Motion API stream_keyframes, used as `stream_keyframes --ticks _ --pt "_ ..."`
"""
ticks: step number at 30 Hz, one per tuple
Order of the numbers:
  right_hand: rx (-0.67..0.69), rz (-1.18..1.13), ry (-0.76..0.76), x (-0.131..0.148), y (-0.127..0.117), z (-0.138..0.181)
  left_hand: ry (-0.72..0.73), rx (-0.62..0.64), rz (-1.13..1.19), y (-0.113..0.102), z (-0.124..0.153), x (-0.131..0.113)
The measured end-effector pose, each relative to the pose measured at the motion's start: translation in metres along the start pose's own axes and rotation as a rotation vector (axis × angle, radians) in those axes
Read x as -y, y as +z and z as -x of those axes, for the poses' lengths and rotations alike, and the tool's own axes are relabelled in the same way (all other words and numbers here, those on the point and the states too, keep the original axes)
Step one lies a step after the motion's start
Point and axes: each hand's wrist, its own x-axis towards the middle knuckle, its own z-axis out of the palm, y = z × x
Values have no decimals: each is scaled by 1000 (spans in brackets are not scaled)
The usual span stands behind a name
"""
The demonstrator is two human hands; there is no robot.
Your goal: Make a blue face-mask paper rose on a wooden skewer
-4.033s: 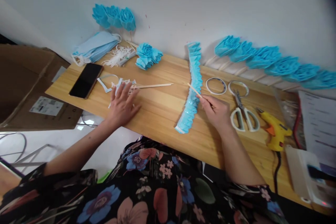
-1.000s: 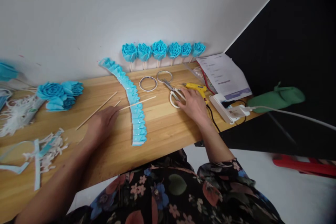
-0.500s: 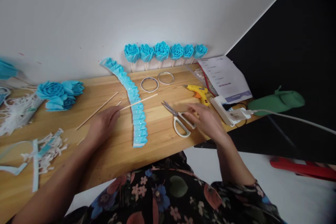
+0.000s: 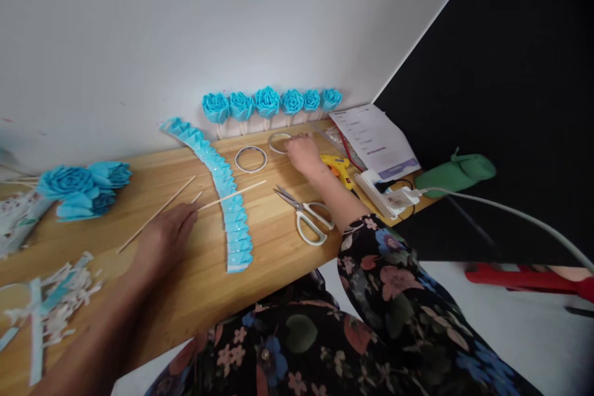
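Observation:
My left hand (image 4: pixel 162 238) rests on the wooden table (image 4: pixel 278 241), its fingers pinched on the near end of a thin wooden stick (image 4: pixel 234 193). That stick lies across a long folded blue paper strip (image 4: pixel 221 182). My right hand (image 4: pixel 304 153) reaches to the back of the table, fingers curled on the right side of a white tape ring (image 4: pixel 277 143). A second tape ring (image 4: pixel 250 159) lies just left of it. White-handled scissors (image 4: pixel 304 215) lie on the table, near my right forearm.
Several blue paper roses (image 4: pixel 269 102) lean against the wall. A yellow glue gun (image 4: pixel 338 167), a power strip (image 4: pixel 387 197) and a printed sheet (image 4: pixel 374 139) sit at the right. More blue flowers (image 4: pixel 78 184), another stick (image 4: pixel 155 213) and paper scraps (image 4: pixel 51 297) lie left.
My right hand let go of the scissors, which now lie near the front edge, and moved back to the far tape ring. My left hand kept its hold on the stick.

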Motion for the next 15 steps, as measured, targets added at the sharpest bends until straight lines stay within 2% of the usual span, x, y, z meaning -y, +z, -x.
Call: stream_keyframes --ticks 6,8,11,15 --pt "-24 14 115 -53 -7 3 -6 2 -15 3 1 -3" --pt "-45 -15 92 -58 -9 4 -20 0 -12 4 1 -4" --pt "-80 -104 -79 -36 -9 6 -45 -14 1 5 1 -3" --pt "-33 -259 -473 19 0 10 -62 -22 19 2 0 -1"
